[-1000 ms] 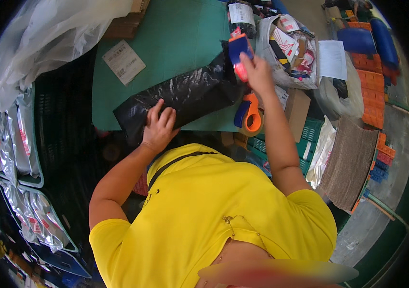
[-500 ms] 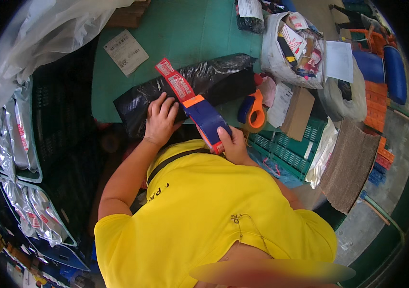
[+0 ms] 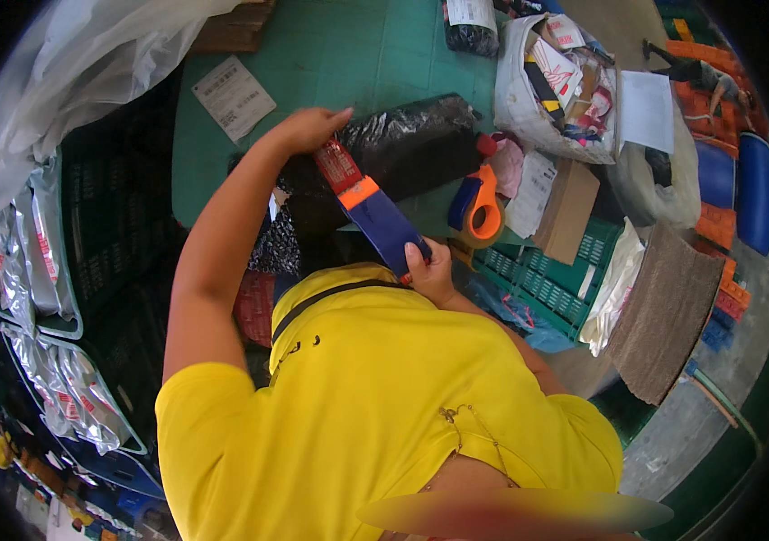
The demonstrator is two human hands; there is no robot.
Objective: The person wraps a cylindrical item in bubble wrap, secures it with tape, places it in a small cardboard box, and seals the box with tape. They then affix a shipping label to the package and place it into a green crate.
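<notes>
A long parcel in shiny black plastic (image 3: 420, 126) lies slantwise at the table's near edge. My left hand (image 3: 310, 131) reaches over it and closes on its far side, beside the end of a red printed tape strip (image 3: 337, 166); some fingertips are hidden. My right hand (image 3: 432, 272) grips a blue tape dispenser with an orange tip (image 3: 390, 225), close to my body. From that tip the red tape runs across the parcel. Right of the parcel lies a second dispenser, orange and blue, with brown tape (image 3: 483, 215).
A green table (image 3: 330, 54) carries a white printed label (image 3: 233, 97) and a white bag of mixed small items (image 3: 520, 108). A cardboard box (image 3: 567, 212) and a green crate (image 3: 538, 284) stand at the right. Clear plastic sheeting (image 3: 87, 72) hangs over crates at the left.
My left hand has moved from the parcel's near side over to its far side, by the tape end. The parcel's left part has tipped or shifted. My right hand still holds the dispenser.
</notes>
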